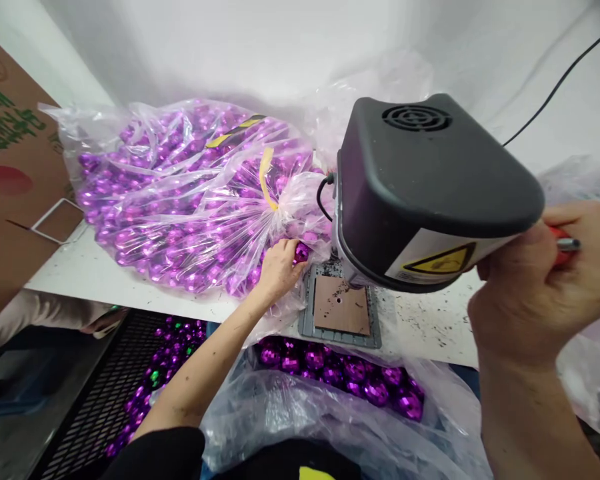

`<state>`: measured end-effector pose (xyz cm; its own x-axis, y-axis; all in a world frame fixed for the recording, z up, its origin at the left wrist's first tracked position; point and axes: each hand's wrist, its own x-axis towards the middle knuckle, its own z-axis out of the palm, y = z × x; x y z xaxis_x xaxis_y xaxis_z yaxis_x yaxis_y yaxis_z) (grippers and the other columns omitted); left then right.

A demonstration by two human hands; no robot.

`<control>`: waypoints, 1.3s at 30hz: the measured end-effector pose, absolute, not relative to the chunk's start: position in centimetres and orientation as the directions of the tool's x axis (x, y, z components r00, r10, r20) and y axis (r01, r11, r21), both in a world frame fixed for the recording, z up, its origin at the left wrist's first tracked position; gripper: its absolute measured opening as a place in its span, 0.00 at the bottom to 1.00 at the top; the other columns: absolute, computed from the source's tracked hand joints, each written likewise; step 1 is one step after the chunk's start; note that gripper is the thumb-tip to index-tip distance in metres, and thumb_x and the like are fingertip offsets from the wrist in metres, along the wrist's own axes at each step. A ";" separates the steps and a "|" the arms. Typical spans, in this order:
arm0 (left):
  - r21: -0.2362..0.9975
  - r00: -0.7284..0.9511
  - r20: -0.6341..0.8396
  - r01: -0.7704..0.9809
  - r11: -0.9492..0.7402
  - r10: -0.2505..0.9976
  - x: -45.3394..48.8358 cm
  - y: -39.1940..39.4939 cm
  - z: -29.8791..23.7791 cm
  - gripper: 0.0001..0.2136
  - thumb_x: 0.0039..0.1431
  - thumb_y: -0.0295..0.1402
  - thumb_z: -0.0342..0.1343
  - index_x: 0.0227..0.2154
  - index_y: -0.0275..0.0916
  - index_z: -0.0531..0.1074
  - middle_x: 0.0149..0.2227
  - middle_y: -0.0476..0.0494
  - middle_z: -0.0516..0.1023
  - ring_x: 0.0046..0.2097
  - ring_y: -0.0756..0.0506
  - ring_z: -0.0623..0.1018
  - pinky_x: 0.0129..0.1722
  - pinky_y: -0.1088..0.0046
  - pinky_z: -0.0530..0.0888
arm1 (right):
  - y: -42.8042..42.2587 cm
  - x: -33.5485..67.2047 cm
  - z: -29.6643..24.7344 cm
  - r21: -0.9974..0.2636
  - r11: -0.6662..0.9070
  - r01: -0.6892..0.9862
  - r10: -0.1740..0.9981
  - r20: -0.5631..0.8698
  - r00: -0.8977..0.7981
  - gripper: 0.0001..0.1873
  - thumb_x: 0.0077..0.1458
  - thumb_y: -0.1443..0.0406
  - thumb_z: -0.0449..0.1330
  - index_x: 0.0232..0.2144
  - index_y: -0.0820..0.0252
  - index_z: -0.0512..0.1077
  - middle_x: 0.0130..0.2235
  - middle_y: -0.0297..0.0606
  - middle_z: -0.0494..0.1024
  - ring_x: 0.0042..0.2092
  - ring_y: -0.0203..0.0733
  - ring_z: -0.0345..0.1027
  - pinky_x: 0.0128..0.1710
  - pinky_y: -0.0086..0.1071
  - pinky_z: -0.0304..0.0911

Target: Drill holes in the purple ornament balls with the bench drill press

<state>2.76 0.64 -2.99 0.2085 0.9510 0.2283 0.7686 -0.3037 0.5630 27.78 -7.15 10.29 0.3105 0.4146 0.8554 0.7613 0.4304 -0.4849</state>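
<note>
Left of the black machine (430,180), the left hand (281,267) grasped a shiny faceted ball (301,251) beside a crinkled plastic bag (180,207); rightward, the right hand (540,293) clenched a red handle (561,256).

A printed cardboard box (10,230) stands at left, a pale trouser leg (43,315) below.

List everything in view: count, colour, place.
Box: one, brown, left
Table: one, white, centre
Filled bag: one, clear, on table
Plastic sheeting: uncounted, clear, front
Balls: many, purple, few green; bag, crate, front
Machine: one, black, right of bag
Base plate: one, grey, under machine
Board: one, brown, on base plate
Shavings: many, dark, around board
Crate: one, black, lower left
Cable: one, black, upper right
Trouser leg: one, beige, lower left
Left hand: one, by bag, holding purple ball
Right hand: one, right, gripping red handle
</note>
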 end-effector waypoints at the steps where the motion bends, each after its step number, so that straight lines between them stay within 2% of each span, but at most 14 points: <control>1: 0.710 0.179 0.220 0.645 -0.283 0.959 2.5 -0.3 -2.6 0.17 0.61 0.35 0.61 0.52 0.38 0.70 0.49 0.37 0.76 0.49 0.39 0.75 0.48 0.60 0.73 | -7.1 27.8 10.3 -0.490 0.428 0.759 0.420 0.852 0.313 0.22 0.64 0.51 0.55 0.28 0.65 0.70 0.20 0.27 0.57 0.24 0.23 0.49 0.24 0.22 0.45; 3: 0.945 0.171 0.107 0.290 -0.153 0.980 2.3 -2.5 -1.9 0.22 0.63 0.40 0.59 0.58 0.42 0.67 0.52 0.39 0.76 0.47 0.43 0.77 0.41 0.67 0.75 | -6.9 27.7 10.4 -0.501 0.446 0.742 0.432 0.846 0.311 0.22 0.64 0.52 0.55 0.28 0.65 0.69 0.21 0.27 0.57 0.24 0.23 0.53 0.25 0.21 0.49; 4: 0.993 0.215 0.017 0.111 -0.042 0.977 2.4 -3.6 -1.7 0.23 0.62 0.42 0.59 0.59 0.43 0.67 0.53 0.39 0.76 0.46 0.44 0.78 0.38 0.70 0.75 | -6.8 27.6 10.4 -0.504 0.464 0.729 0.433 0.847 0.309 0.22 0.64 0.52 0.54 0.28 0.65 0.69 0.21 0.27 0.57 0.24 0.23 0.54 0.25 0.21 0.50; 6: 0.969 0.340 -0.147 -0.138 0.205 0.929 3.0 -5.3 -1.8 0.24 0.59 0.44 0.62 0.57 0.43 0.69 0.52 0.39 0.77 0.43 0.44 0.79 0.33 0.73 0.75 | -6.5 27.6 10.5 -0.507 0.500 0.702 0.429 0.849 0.308 0.22 0.64 0.52 0.55 0.28 0.65 0.68 0.21 0.27 0.58 0.24 0.23 0.56 0.24 0.21 0.49; 9: 0.874 0.416 -0.275 -0.268 0.406 0.867 4.5 -6.6 -2.7 0.25 0.55 0.46 0.66 0.53 0.40 0.71 0.46 0.39 0.79 0.40 0.45 0.80 0.32 0.73 0.75 | -6.2 27.7 10.7 -0.532 0.487 0.693 0.451 0.832 0.322 0.22 0.64 0.52 0.54 0.29 0.66 0.69 0.23 0.28 0.59 0.25 0.22 0.55 0.23 0.22 0.45; 11: 0.885 0.382 -0.280 -0.252 0.391 0.881 5.4 -6.8 -3.5 0.26 0.55 0.47 0.66 0.52 0.39 0.71 0.44 0.40 0.79 0.38 0.45 0.80 0.31 0.73 0.75 | -6.2 27.8 10.7 -0.549 0.458 0.699 0.482 0.814 0.324 0.22 0.64 0.52 0.54 0.30 0.66 0.70 0.23 0.27 0.58 0.24 0.22 0.53 0.24 0.22 0.46; 14: 0.960 0.291 -0.203 -0.128 0.249 0.935 6.3 -6.6 -4.3 0.27 0.55 0.48 0.65 0.53 0.40 0.70 0.47 0.41 0.79 0.39 0.46 0.79 0.33 0.72 0.75 | -6.4 27.9 10.7 -0.553 0.440 0.707 0.506 0.804 0.313 0.21 0.64 0.52 0.55 0.31 0.66 0.70 0.22 0.26 0.54 0.23 0.21 0.48 0.25 0.22 0.48; 19: 0.998 0.211 -0.026 0.062 0.014 0.977 7.3 -6.9 -5.2 0.23 0.59 0.43 0.63 0.54 0.40 0.70 0.50 0.41 0.78 0.50 0.42 0.78 0.52 0.62 0.75 | -6.4 27.8 10.8 -0.552 0.425 0.717 0.498 0.804 0.324 0.23 0.64 0.51 0.54 0.29 0.66 0.69 0.22 0.26 0.53 0.24 0.20 0.47 0.25 0.21 0.47; 24: 0.911 0.232 0.143 0.348 -0.219 0.962 7.9 -7.6 -5.6 0.19 0.61 0.35 0.62 0.54 0.41 0.69 0.53 0.40 0.77 0.55 0.39 0.76 0.58 0.55 0.72 | -6.5 27.8 10.9 -0.542 0.429 0.723 0.497 0.810 0.311 0.22 0.64 0.51 0.54 0.29 0.66 0.69 0.22 0.26 0.55 0.25 0.20 0.50 0.27 0.21 0.49; 29: 0.785 0.298 0.320 0.449 -0.428 0.899 8.3 -7.8 -5.5 0.20 0.62 0.35 0.62 0.56 0.40 0.67 0.55 0.37 0.75 0.58 0.37 0.74 0.60 0.53 0.70 | -6.5 27.9 10.7 -0.559 0.436 0.705 0.512 0.799 0.317 0.23 0.64 0.50 0.54 0.31 0.65 0.70 0.22 0.25 0.53 0.24 0.21 0.49 0.26 0.23 0.51; 34: 0.790 0.299 0.327 0.434 -0.433 0.896 8.1 -7.8 -5.6 0.21 0.61 0.35 0.63 0.55 0.40 0.68 0.54 0.38 0.76 0.57 0.38 0.75 0.59 0.54 0.71 | -6.6 27.8 10.6 -0.549 0.432 0.716 0.505 0.805 0.312 0.24 0.64 0.49 0.52 0.31 0.65 0.69 0.23 0.26 0.54 0.24 0.22 0.51 0.26 0.23 0.50; 39: 0.872 0.230 0.187 0.409 -0.270 0.955 7.5 -7.0 -6.1 0.17 0.61 0.38 0.63 0.51 0.41 0.73 0.51 0.39 0.78 0.54 0.38 0.77 0.57 0.55 0.72 | -6.7 27.7 10.9 -0.533 0.445 0.719 0.504 0.813 0.291 0.23 0.66 0.50 0.51 0.31 0.65 0.68 0.22 0.25 0.54 0.24 0.22 0.55 0.27 0.24 0.52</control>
<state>7.45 -7.05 -6.09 0.2303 0.9549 0.1874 0.4093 -0.2697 0.8716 27.66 -6.69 10.91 0.2907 0.5041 0.8132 0.7194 0.4452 -0.5331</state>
